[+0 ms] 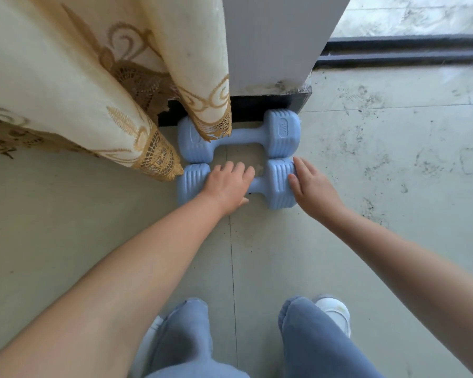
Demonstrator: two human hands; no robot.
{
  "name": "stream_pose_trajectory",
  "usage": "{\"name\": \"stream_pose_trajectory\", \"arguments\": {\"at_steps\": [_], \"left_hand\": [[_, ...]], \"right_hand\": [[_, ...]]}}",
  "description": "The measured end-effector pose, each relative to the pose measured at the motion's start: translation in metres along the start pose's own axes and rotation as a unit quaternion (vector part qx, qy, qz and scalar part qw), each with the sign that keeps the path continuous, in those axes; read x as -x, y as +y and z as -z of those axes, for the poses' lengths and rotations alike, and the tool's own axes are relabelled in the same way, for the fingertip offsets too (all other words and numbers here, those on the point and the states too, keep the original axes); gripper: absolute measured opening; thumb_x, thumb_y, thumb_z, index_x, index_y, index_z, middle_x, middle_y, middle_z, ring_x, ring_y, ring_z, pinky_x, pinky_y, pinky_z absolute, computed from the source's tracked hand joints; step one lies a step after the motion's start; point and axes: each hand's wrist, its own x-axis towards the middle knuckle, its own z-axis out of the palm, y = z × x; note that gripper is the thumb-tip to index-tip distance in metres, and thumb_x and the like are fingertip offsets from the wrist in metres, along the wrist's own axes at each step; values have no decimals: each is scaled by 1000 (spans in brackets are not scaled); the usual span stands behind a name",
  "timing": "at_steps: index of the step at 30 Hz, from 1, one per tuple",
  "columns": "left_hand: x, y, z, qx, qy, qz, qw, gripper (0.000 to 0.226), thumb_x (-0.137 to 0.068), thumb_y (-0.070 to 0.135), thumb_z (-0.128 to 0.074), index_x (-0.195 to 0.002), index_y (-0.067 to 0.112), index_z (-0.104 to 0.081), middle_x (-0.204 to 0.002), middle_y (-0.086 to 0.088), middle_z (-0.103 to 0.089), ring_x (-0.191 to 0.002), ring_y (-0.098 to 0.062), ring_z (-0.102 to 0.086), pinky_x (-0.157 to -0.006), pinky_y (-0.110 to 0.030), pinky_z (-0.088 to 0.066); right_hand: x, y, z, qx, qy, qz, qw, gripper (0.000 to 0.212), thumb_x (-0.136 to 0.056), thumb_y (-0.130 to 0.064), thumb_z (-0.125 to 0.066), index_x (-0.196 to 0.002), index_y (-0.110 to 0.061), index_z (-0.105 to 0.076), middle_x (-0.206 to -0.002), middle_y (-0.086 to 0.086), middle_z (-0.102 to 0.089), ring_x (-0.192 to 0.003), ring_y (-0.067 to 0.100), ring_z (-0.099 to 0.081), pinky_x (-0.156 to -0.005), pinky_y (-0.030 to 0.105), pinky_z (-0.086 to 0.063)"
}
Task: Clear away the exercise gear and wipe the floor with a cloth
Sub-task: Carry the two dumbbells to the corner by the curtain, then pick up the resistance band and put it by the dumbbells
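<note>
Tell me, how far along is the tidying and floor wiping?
Early. One blue dumbbell already lies against the dark base of the pillar. The left hand holds the handle of the second dumbbell beside it, and the right hand presses its end. Wiping hasn't begun: no cloth is in view, and the floor shows dark smudges.

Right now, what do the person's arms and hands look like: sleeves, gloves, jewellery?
Both arms are bare to the frame edge: no sleeves show. The left hand and right hand wear no gloves, and no rings, watch or bands are visible. Fingernails look short and unpainted.
</note>
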Motion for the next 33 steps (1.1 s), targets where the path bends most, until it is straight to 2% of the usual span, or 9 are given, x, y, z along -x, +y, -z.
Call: {"name": "stream_pose_trajectory", "arguments": {"at_steps": [1, 3, 6, 12, 17, 23, 26, 29, 33], "left_hand": [[12, 0, 9, 6, -39, 16, 999, 62, -93, 34, -52, -141, 4, -26, -138, -16, -38, -129, -31, -37, -103, -37, -34], [40, 3, 35, 21, -51, 39, 998, 64, -98, 33, -42, -148, 6, -13, -153, -18, -17, -143, -30, -14, -117, -38, -15], [90, 9, 81, 75, -65, 54, 994, 62, -101, 29, -33, -151, 11, -2, -159, -14, 4, -147, -28, 6, -120, -41, -1], [215, 9, 196, 150, -52, 171, 973, 68, -100, 35, -31, -150, 11, 8, -158, -13, 14, -147, -27, 13, -119, -39, 4], [341, 2, 283, 203, -26, 340, 918, 72, -99, 37, -36, -151, 9, 5, -158, -13, 11, -147, -27, 11, -120, -40, 1], [527, 54, 334, 232, -1, 542, 807, 75, -97, 42, -37, -150, 7, 2, -158, -17, 5, -147, -31, 8, -120, -40, 1], [619, 119, 339, 271, 34, 633, 724, 72, -96, 39, -43, -150, 3, -10, -157, -20, -5, -147, -34, 1, -120, -41, -2], [696, 201, 334, 298, 28, 713, 634, 69, -97, 38, -42, -149, 2, -13, -157, -20, -7, -147, -33, -2, -120, -40, -4], [773, 349, 319, 345, 5, 788, 509, 68, -98, 37, -38, -148, 0, -11, -157, -22, -6, -146, -34, -2, -119, -41, -7]], "right_hand": [[7, -5, 8, 33, -20, -9, 999, 50, -100, -24, -30, -146, -6, -20, -154, 9, -23, -140, 27, -26, -111, 34, -24], [28, -22, 28, 103, -47, -13, 994, 53, -101, -29, -28, -148, -8, -14, -157, 10, -13, -145, 27, -12, -117, 36, -11], [69, -62, 70, 165, -59, 5, 985, 55, -100, -34, -25, -149, -12, -11, -159, 7, -6, -147, 26, -3, -119, 39, -4], [165, -157, 175, 238, -61, 104, 964, 63, -98, -42, -27, -149, -13, -4, -159, 7, 2, -147, 26, 5, -119, 40, 5], [236, -240, 259, 302, -83, 247, 917, 72, -96, -43, -35, -149, -8, -2, -158, 12, 2, -147, 27, 4, -119, 39, 4], [359, -342, 299, 359, -107, 441, 816, 72, -94, -43, -38, -148, -8, -7, -158, 11, -2, -147, 27, 4, -120, 38, 4], [447, -374, 291, 384, -109, 533, 746, 73, -94, -44, -38, -148, -7, -7, -158, 11, -2, -147, 26, 5, -119, 37, 5], [549, -379, 270, 391, -117, 622, 668, 73, -94, -44, -38, -148, -6, -6, -158, 11, -3, -147, 26, 4, -119, 37, 4], [694, -328, 236, 401, -151, 711, 559, 73, -94, -44, -39, -148, -7, -8, -158, 12, -5, -147, 27, 3, -120, 37, 2]]}}
